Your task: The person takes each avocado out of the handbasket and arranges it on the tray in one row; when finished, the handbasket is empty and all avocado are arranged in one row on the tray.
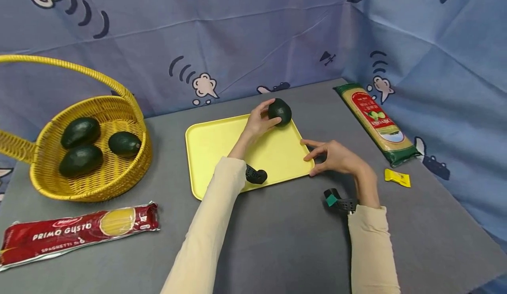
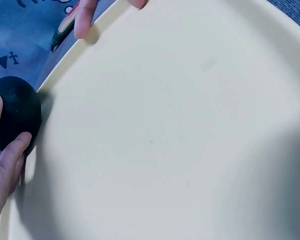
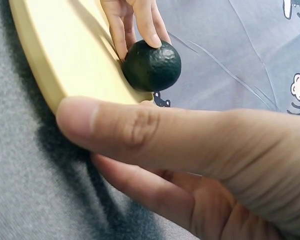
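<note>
Far left of the frame, we note a yellow wicker basket (image 1: pixel 136 170) with three avocados (image 1: pixel 81 161) inside; its raised wall presumably stops them rolling. Below it, a red spaghetti pack (image 1: pixel 81 232) lies flat on the grey bench (image 1: pixel 277 237).

At centre lies a shallow yellow tray (image 1: pixel 215 153). Over its upper right corner, the left hand (image 1: pixel 259 120) grips the held avocado (image 1: pixel 282 112), fingers parted only to its width and curved round its side, which we judge a sensible hold on a round, smooth body. We cannot tell whether it rests on the rim. It looks nearly black-green, rounded, faintly pebbled, with a soft sheen in the right wrist view.

At the tray's lower right corner, the right hand (image 1: pixel 336 155) holds the rim, thumb and fingers bent and widely spaced, probably for steadiness. Farther right: a green-ended noodle pack (image 1: pixel 376 122), lying slantwise, and a small yellow sachet (image 1: pixel 398 178).
</note>
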`<state>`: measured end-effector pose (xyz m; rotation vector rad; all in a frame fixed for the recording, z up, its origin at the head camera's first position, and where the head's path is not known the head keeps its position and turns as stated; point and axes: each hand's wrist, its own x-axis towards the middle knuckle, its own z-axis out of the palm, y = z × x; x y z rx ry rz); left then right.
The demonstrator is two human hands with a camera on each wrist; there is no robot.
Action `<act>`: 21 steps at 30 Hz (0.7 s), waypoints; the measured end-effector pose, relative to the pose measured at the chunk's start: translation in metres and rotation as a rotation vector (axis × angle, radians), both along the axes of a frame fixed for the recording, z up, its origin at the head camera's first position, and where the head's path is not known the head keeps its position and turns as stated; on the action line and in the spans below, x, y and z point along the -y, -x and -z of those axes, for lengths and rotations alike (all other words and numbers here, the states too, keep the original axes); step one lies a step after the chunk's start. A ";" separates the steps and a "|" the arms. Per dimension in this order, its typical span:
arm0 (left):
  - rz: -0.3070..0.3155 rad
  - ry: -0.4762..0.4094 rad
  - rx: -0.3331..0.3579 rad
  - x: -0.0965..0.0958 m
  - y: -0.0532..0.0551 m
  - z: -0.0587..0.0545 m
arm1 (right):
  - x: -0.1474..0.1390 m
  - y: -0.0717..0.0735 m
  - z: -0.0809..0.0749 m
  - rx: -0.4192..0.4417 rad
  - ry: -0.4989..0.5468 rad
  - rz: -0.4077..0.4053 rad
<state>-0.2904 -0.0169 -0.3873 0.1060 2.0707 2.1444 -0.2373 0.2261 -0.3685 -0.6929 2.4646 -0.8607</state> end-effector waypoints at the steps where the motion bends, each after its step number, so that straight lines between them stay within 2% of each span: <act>1: 0.002 0.003 -0.008 -0.001 0.000 0.000 | 0.000 0.000 0.000 -0.002 0.000 -0.002; 6: 0.011 0.023 -0.030 -0.007 0.003 0.000 | 0.000 0.000 0.000 -0.007 0.000 -0.013; 16: -0.028 0.041 -0.022 -0.008 0.006 -0.001 | 0.002 -0.002 -0.003 0.003 0.019 -0.011; 21: -0.059 0.142 -0.049 -0.002 0.005 -0.001 | 0.001 -0.002 -0.003 0.009 0.021 -0.016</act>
